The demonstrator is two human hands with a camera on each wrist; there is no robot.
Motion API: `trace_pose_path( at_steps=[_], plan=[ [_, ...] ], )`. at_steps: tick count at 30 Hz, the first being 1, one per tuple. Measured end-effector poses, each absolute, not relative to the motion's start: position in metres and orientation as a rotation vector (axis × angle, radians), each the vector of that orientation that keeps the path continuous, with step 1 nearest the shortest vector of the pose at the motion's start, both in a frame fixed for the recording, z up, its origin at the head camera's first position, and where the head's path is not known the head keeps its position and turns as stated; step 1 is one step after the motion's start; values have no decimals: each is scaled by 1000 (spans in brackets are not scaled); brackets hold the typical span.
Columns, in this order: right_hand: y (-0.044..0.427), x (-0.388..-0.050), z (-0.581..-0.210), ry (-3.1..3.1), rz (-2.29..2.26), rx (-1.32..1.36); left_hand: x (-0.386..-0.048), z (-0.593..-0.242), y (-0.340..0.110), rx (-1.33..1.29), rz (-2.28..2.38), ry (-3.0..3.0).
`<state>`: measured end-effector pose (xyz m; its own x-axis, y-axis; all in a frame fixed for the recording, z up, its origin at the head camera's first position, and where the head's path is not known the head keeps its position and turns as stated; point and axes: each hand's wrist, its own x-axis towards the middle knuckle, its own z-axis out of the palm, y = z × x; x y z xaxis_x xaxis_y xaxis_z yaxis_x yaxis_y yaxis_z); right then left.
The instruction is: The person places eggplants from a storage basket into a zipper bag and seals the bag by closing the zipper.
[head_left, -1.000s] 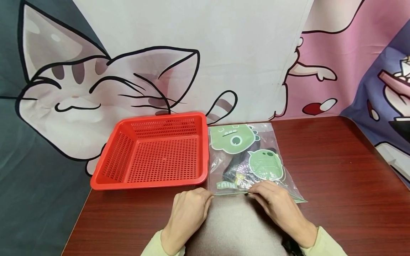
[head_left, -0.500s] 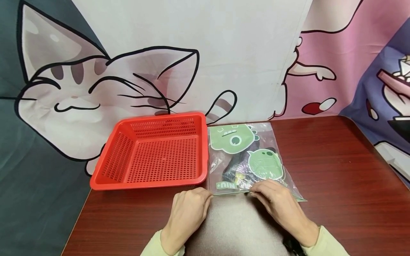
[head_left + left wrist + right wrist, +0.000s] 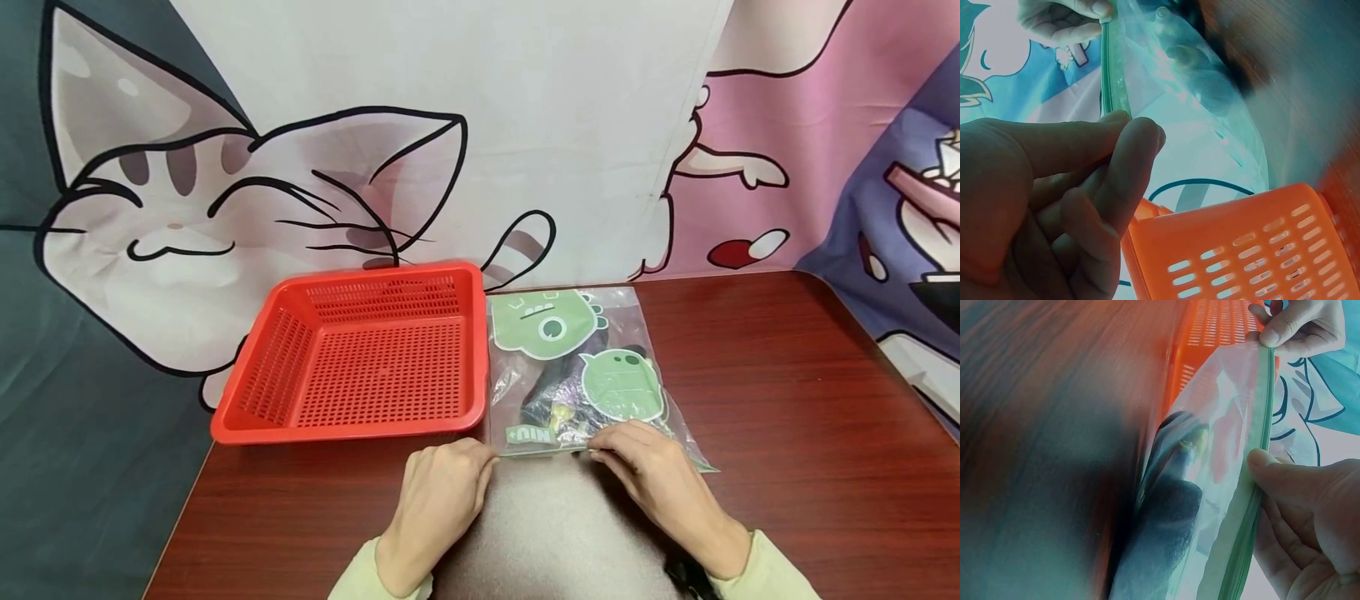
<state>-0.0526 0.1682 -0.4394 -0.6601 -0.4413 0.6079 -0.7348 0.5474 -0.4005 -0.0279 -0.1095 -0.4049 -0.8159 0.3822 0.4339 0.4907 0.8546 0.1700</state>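
Note:
A clear plastic zip bag [image 3: 510, 375] with green cartoon prints lies on the table, its green-edged zip strip [image 3: 1265, 400] toward me. Dark items [image 3: 1175, 506] and something yellowish show through the plastic; their kind is unclear. My left hand [image 3: 442, 496] pinches the strip at the bag's left corner between thumb and fingers. Further right along the same strip, my right hand [image 3: 660, 483] pinches it between thumb and fingers. Beyond the right hand, the strip's right end slants out to a loose corner. The right wrist view shows the plastic lifted somewhat at this edge.
A red perforated plastic basket [image 3: 382, 375] stands to the left, close against the bag's left side. Dark red wood tabletop [image 3: 780, 400] extends to the right. Behind hangs a cartoon-printed cloth [image 3: 585, 125]. A black object [image 3: 686, 575] is partly hidden by the right wrist.
My right hand has slid slightly to the right along the zip strip. The left hand stays at its corner, and the basket has not moved.

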Motion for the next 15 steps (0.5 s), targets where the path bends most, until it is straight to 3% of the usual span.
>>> trace_pose_path(
  at_steps=[15],
  plan=[
    [169, -53, -440, -2327, 893, 958, -26, -400, -109, -648, -382, -2643]
  ],
)
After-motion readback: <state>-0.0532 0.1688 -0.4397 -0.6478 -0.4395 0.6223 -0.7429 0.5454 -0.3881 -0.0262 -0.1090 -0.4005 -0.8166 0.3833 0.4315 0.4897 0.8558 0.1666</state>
